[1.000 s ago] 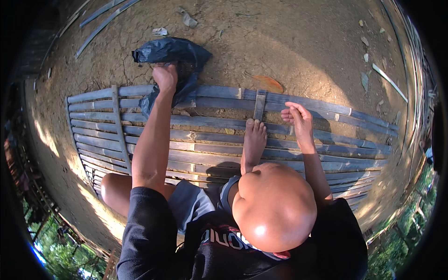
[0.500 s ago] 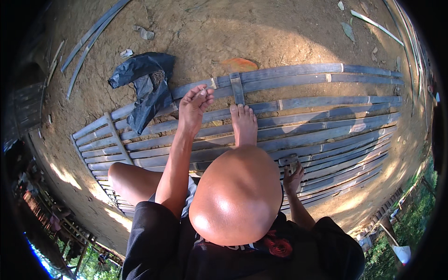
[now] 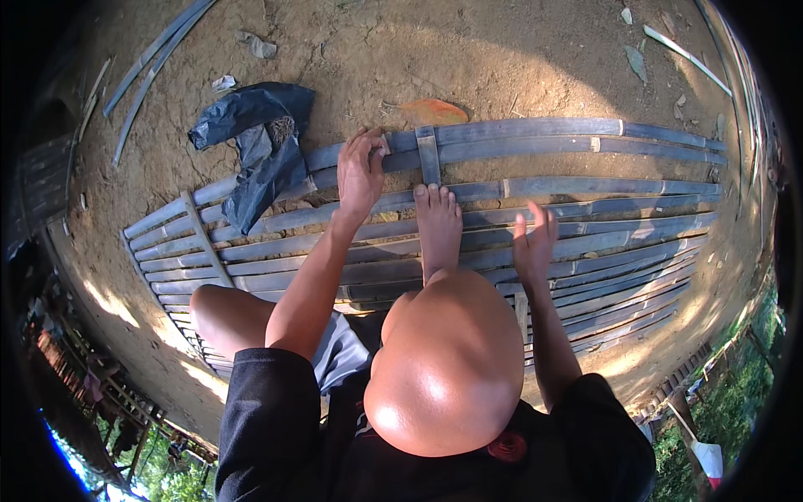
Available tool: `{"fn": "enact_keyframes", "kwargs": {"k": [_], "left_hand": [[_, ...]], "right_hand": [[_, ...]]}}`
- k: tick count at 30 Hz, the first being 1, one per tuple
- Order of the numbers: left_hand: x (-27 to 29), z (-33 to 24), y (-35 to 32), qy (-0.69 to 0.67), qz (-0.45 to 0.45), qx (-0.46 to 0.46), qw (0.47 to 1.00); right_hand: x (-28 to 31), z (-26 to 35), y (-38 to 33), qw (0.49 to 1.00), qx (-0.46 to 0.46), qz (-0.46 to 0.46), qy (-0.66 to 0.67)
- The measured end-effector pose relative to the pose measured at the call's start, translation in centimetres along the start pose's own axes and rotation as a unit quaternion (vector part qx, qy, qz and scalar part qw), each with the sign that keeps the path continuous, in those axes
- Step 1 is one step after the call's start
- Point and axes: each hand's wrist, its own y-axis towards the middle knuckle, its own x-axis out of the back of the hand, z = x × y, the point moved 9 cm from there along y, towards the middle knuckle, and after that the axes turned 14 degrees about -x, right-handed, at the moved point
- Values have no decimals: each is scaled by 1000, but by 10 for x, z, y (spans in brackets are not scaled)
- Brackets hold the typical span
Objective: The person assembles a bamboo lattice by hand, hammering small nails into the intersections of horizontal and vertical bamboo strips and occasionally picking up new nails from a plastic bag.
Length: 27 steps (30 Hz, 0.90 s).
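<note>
A bench of grey bamboo slats (image 3: 585,186) lies beneath me, my bare foot (image 3: 438,222) resting on it. Over its far slats, my left hand (image 3: 361,176) has its fingers curled together; whatever they hold, if anything, is too small or hidden to name. A crumpled black plastic bag (image 3: 255,159) lies left of that hand, partly over the bench edge, with dark shredded bits in its fold. Above the slats to the right, my right hand (image 3: 535,247) is open, thumb and fingers apart, nothing in it. My raised knee (image 3: 452,360) hides the middle of the bench.
Bare brown soil (image 3: 368,58) surrounds the bench. An orange-brown leaf (image 3: 433,110) lies past its far edge. Long bamboo strips (image 3: 159,58) lie at the far left, and a pale stick (image 3: 687,58) at the far right. A crosspiece (image 3: 427,155) spans the far slats.
My right hand has left a small brown block-like thing beside my knee and moved forward, its fingers now spread. My left hand has turned knuckles-up and shifted slightly right.
</note>
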Motion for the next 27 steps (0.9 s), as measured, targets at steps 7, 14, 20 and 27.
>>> {"fn": "enact_keyframes", "kwargs": {"k": [7, 14, 20, 27], "left_hand": [[-13, -1, -2, -6, 26, 8, 1000], [-12, 5, 2, 17, -9, -9, 1000], [-15, 5, 2, 32, 11, -7, 999], [-13, 2, -7, 7, 3, -13, 1000]], "right_hand": [[-91, 131, 106, 964, 261, 36, -22], [-102, 126, 108, 961, 271, 55, -20], [-104, 119, 106, 961, 274, 47, -9], [-98, 119, 101, 970, 237, 62, 3]]}}
